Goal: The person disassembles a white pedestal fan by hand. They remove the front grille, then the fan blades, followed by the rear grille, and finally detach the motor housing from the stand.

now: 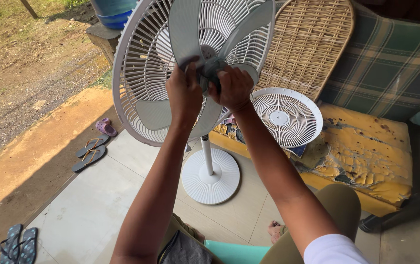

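Observation:
A white pedestal fan stands before me on a round base (210,176), its front grille off. The rear grille (139,73) rings pale grey blades (186,29). My left hand (184,93) and my right hand (233,88) both grip the dark hub (211,68) at the centre of the blades, fingers curled around it. The removed front grille (286,117), round and white, leans on the cushion just right of my right wrist.
A worn yellow cushion (366,146) lies on a bench with a plaid backrest (390,63) and a woven cane panel (307,44). Flip-flops (89,152) and a small purple clog (105,127) lie at the tiled floor's edge, beside bare dirt. More sandals (19,243) sit bottom left.

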